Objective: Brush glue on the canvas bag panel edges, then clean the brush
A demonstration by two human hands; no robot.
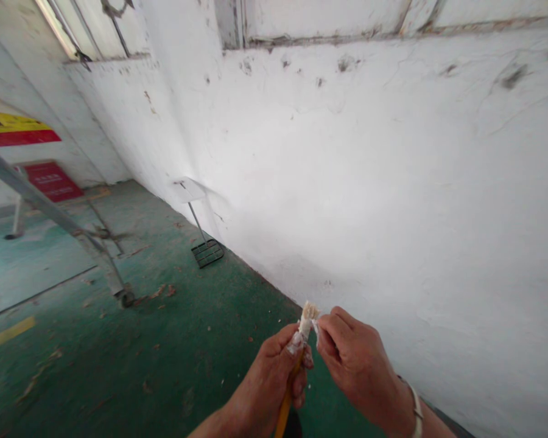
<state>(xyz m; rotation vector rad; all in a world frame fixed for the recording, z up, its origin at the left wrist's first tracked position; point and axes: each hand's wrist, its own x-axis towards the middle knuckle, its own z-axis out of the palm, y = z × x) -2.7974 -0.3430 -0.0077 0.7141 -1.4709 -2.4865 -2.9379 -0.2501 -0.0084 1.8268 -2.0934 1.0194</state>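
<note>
Low in the head view, my left hand (278, 371) is wrapped round a paintbrush (284, 409). The yellow handle slants down toward me, and the pale bristles point up and away. White residue coats the fingertips and the brush just below its bristles. Close beside the brush head, my right hand (354, 356) is closed in a pinch on a thin white scrap (316, 333). Whether that scrap still joins the brush, and what it is made of, I cannot make out. A pale band circles the right wrist.
Ahead and to the right stands a stained white wall (369, 182) below a window frame. A small stand with a white plate (189, 190) leans near it. Metal frame legs (95, 255) on a castor are at left, behind them a red board (50, 180). Debris dots the green floor (178, 340).
</note>
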